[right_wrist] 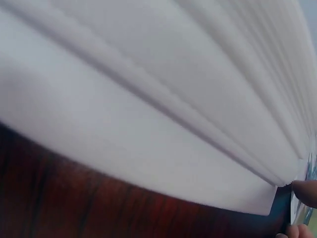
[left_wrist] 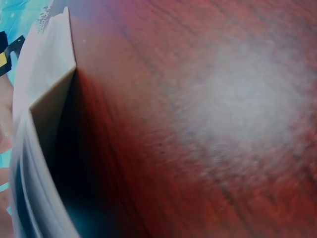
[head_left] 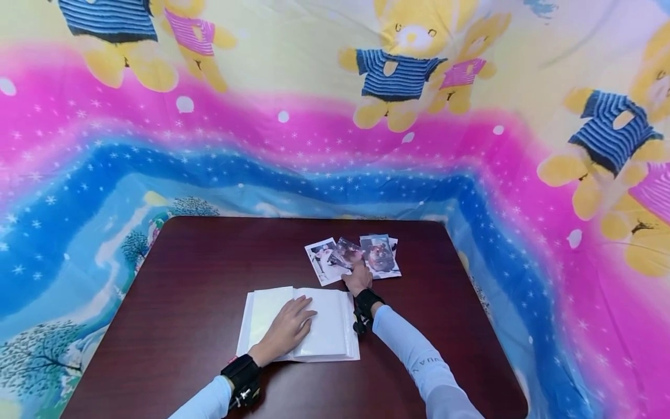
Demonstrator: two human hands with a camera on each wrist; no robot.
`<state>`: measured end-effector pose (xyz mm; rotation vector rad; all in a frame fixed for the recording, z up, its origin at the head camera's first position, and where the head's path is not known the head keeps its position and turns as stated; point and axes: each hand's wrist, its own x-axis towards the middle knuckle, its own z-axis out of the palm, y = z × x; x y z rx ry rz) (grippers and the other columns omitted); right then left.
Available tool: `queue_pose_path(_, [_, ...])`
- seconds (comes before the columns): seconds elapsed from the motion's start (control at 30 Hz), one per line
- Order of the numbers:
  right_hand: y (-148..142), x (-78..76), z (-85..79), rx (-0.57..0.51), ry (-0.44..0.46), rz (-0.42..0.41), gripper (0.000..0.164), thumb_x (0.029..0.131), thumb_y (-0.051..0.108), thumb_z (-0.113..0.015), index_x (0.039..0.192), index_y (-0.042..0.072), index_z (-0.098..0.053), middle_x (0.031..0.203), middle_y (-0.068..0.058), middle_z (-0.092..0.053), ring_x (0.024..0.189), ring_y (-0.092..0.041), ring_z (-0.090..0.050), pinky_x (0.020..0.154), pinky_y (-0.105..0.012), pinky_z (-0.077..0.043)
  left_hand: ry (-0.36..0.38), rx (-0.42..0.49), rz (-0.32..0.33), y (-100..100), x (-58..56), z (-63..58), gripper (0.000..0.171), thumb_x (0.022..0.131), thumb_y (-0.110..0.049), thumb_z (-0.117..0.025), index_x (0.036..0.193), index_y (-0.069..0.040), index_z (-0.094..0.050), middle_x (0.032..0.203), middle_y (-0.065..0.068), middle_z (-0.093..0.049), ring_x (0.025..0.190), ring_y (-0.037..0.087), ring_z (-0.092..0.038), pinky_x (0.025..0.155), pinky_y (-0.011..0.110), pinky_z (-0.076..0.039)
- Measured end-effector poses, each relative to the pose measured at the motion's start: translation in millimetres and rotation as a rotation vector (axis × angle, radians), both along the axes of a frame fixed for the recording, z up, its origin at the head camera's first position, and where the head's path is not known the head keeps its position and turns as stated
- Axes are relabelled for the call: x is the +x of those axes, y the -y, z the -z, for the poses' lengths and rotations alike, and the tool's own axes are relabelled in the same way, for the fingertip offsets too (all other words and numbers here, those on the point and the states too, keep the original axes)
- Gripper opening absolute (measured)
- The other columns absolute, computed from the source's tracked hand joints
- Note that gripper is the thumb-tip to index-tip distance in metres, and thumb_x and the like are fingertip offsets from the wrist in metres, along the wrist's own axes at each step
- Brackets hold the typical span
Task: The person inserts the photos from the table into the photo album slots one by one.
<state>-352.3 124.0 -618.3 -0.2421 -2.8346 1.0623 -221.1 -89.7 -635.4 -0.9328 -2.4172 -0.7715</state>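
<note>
An album with white pages (head_left: 327, 326) lies spread on the dark red table. My left hand (head_left: 288, 326) rests on it near the middle fold, palm down and fingers extended. Beyond its upper right corner, my right hand (head_left: 359, 278) reaches to the near edge of several photos, its thumb spread from the fingers. Its fingers touch the middle, darker photo (head_left: 346, 251). A photo of a pale scene (head_left: 321, 262) lies to the left, and a photo with a dark round shape (head_left: 380, 256) to the right. In the right wrist view, the thumb (right_wrist: 305, 192) shows past the album's fanned pages (right_wrist: 198, 74).
The table (head_left: 193, 291) has rounded corners. A cloth printed with bears (head_left: 403, 75) hangs around its back and sides. Black wrist straps (head_left: 243, 375) with small cameras sit on both forearms, the right one (head_left: 366, 302) close to the album's right edge.
</note>
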Motion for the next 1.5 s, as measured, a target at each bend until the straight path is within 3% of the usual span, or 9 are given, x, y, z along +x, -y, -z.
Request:
queue_pose_path(0.2, [-0.9, -4.3, 0.0, -0.184, 0.002, 0.088, 0.028, 0.079, 0.003, -0.075, 0.105, -0.002, -0.065, 0.086, -0.013, -0.069, 0.086, -0.034, -0.065, 0.086, -0.045, -0.047, -0.009, -0.036, -0.012, -0.6, 0.5, 6.2, 0.02, 0.088, -0.005, -0.068, 0.107, -0.003, -0.072, 0.128, 0.028, -0.059, 0.123, 0.046, -0.052, 0.099, 0.063, -0.04])
queue_pose_path(0.3, [-0.4, -5.0, -4.4, -0.431, 0.042, 0.12, 0.03, 0.081, -0.002, -0.07, 0.11, -0.005, -0.064, 0.091, -0.017, -0.069, 0.084, -0.033, -0.069, 0.085, -0.042, -0.053, -0.001, -0.041, -0.015, -0.2, -0.1, 6.8, 0.02, 0.088, -0.006, -0.068, 0.108, -0.003, -0.072, 0.129, 0.027, -0.059, 0.124, 0.045, -0.051, 0.1, 0.063, -0.039])
queue_pose_path(0.43, [-0.9, -3.9, -8.2, -0.83, 0.137, 0.144, 0.037, 0.087, -0.012, -0.063, 0.123, -0.012, -0.056, 0.115, -0.03, -0.059, 0.086, -0.034, -0.07, 0.081, -0.04, -0.058, 0.014, -0.035, -0.008, 0.0, -0.5, 7.1, 0.02, 0.09, -0.005, -0.067, 0.109, -0.003, -0.071, 0.13, 0.027, -0.058, 0.126, 0.045, -0.05, 0.101, 0.064, -0.038])
queue_pose_path(0.53, [-1.5, -1.7, -8.6, -0.989, 0.191, 0.168, 0.042, 0.088, -0.015, -0.06, 0.129, -0.014, -0.052, 0.129, -0.034, -0.05, 0.085, -0.03, -0.07, 0.084, -0.037, -0.057, 0.02, -0.031, -0.006, -0.2, 0.0, 7.0, 0.021, 0.091, -0.005, -0.066, 0.111, -0.003, -0.071, 0.129, 0.027, -0.059, 0.125, 0.045, -0.051, 0.101, 0.064, -0.037])
queue_pose_path(0.7, [-0.1, 2.5, -10.2, -1.02, 0.214, 0.17, 0.04, 0.087, -0.016, -0.061, 0.126, -0.016, -0.055, 0.128, -0.033, -0.052, 0.075, -0.019, -0.067, 0.078, -0.031, -0.058, 0.038, -0.034, -0.029, -0.7, 0.7, 5.7, 0.029, 0.094, -0.008, -0.063, 0.121, 0.001, -0.066, 0.13, 0.025, -0.059, 0.126, 0.042, -0.051, 0.102, 0.063, -0.037])
queue_pose_path(0.97, [1.4, 9.8, -12.0, -1.0, 0.312, 0.088, 0.035, 0.091, -0.005, -0.062, 0.125, -0.014, -0.058, 0.095, -0.015, -0.06, 0.071, -0.014, -0.061, 0.071, -0.024, -0.057, 0.048, -0.005, -0.072, -1.2, -1.3, 3.8, 0.033, 0.094, -0.008, -0.063, 0.125, 0.003, -0.065, 0.125, 0.02, -0.064, 0.121, 0.038, -0.055, 0.099, 0.055, -0.041])
queue_pose_path(1.17, [-0.8, 12.4, -14.8, -1.012, 0.352, 0.025, 0.034, 0.093, -0.005, -0.06, 0.126, -0.012, -0.059, 0.12, -0.027, -0.058, 0.076, -0.015, -0.065, 0.075, -0.026, -0.057, 0.036, 0.042, -0.088, -1.6, -3.9, 0.5, 0.028, 0.093, -0.005, -0.063, 0.12, 0.004, -0.067, 0.119, 0.019, -0.066, 0.116, 0.036, -0.058, 0.096, 0.053, -0.043])
queue_pose_path(1.27, [-2.7, 12.9, -17.8, -0.992, 0.382, -0.011, 0.034, 0.095, -0.003, -0.06, 0.127, -0.009, -0.059, 0.119, -0.025, -0.059, 0.075, -0.014, -0.065, 0.073, -0.025, -0.056, 0.048, 0.096, -0.11, -1.0, -6.0, -3.6, 0.026, 0.095, -0.005, -0.061, 0.119, 0.005, -0.067, 0.117, 0.018, -0.067, 0.113, 0.036, -0.059, 0.095, 0.052, -0.045])
queue_pose_path(1.5, [-7.0, 20.9, -21.2, -0.931, 0.39, -0.122, 0.034, 0.094, -0.002, -0.061, 0.126, -0.01, -0.059, 0.099, -0.015, -0.065, 0.069, -0.013, -0.064, 0.068, -0.023, -0.054, 0.278, 0.321, -0.229, 0.7, -10.3, -18.8, 0.033, 0.102, -0.011, -0.055, 0.131, 0.006, -0.057, 0.107, 0.015, -0.068, 0.083, 0.02, -0.069, 0.072, 0.036, -0.056])
